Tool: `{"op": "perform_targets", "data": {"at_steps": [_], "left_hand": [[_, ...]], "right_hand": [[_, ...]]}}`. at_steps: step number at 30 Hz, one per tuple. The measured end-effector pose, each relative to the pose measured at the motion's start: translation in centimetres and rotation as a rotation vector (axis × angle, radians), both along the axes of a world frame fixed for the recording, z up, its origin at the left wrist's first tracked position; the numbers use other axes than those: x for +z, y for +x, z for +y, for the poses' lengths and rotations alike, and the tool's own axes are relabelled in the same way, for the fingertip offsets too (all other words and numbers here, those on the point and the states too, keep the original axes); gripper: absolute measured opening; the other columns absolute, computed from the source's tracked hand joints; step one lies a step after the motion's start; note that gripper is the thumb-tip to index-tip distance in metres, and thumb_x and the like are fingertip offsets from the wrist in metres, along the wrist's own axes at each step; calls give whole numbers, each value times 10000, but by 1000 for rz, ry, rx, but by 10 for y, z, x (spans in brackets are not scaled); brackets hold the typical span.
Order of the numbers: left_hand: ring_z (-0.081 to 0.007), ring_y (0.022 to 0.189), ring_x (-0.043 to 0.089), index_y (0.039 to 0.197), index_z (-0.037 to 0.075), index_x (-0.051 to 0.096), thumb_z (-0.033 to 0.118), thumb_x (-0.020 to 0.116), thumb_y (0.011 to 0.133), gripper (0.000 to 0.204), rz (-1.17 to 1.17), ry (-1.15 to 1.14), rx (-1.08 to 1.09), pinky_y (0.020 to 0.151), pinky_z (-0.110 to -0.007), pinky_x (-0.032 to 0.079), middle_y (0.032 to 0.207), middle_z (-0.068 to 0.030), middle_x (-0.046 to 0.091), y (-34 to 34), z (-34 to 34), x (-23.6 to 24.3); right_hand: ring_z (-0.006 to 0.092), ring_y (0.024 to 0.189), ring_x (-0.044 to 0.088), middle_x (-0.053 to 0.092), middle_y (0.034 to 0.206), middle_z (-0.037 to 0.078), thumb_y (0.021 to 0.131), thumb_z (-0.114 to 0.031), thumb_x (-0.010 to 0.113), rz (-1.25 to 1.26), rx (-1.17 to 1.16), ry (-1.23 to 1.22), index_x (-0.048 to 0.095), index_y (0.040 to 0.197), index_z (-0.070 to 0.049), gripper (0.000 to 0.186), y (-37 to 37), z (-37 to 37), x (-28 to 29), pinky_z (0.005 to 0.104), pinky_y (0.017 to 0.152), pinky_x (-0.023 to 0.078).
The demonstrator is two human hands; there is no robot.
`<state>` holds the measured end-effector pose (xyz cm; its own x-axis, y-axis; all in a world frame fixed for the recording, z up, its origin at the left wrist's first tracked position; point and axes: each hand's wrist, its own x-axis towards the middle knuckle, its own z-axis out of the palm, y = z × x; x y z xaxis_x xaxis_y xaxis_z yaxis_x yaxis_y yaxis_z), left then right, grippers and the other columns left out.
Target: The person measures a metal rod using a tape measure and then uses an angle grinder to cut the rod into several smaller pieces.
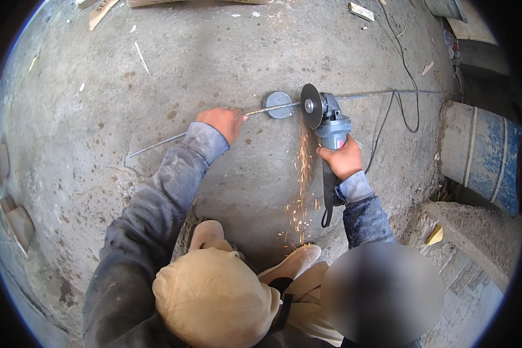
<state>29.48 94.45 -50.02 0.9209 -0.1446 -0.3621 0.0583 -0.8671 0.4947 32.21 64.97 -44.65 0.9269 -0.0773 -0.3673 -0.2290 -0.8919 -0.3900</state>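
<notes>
My left hand grips a long thin metal rod, bent at its left end. The rod crosses a round grey block on the concrete floor and stretches away to the right. In my right hand is a grey angle grinder, its dark cutting disc upright against the rod just right of the block. A stream of orange sparks falls from there toward my shoe.
A black cord loops over the floor at right. Beside it lies a blue and white drum, above a rough concrete ledge. Small scraps lie at the top; broken slabs are at the left edge.
</notes>
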Motion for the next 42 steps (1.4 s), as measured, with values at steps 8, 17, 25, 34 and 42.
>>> {"op": "perform_targets", "data": {"at_steps": [8, 17, 25, 34, 42], "left_hand": [[-337, 674, 604, 873, 67, 616, 358, 471, 902, 327, -27, -10, 3, 608, -436, 483, 708, -152, 617, -1, 1, -2], [-334, 660, 596, 860, 72, 617, 357, 478, 901, 321, -32, -17, 14, 604, -435, 480, 684, -143, 609, -1, 0, -3], [-333, 672, 601, 845, 72, 615, 364, 471, 904, 331, -36, -29, 27, 608, -435, 480, 690, -145, 609, -1, 1, -2], [-335, 684, 609, 848, 78, 614, 356, 469, 902, 318, 1, -56, -15, 615, -450, 481, 702, -138, 615, -2, 3, -5], [-330, 694, 615, 849, 81, 612, 339, 467, 905, 302, 3, -48, 14, 621, -452, 485, 701, -132, 616, -2, 3, -5]], "right_hand": [[330, 828, 632, 645, 880, 200, 559, -246, 739, 30, -42, 6, 567, 949, 30, 508, 2, 9, 4, 379, 751, 493], [315, 812, 638, 646, 863, 197, 563, -235, 741, 23, -37, 14, 562, 938, 45, 501, -2, 8, 5, 373, 740, 495], [304, 762, 642, 645, 826, 193, 566, -235, 733, -2, -5, -6, 557, 926, 47, 489, 4, 6, -1, 370, 700, 500], [293, 767, 644, 651, 840, 181, 569, -217, 727, -6, -1, 39, 557, 943, 50, 490, 8, 3, -9, 368, 703, 499], [294, 778, 648, 652, 842, 187, 567, -200, 720, 26, 34, -9, 563, 936, 50, 473, 7, 6, 6, 365, 708, 502]]}}
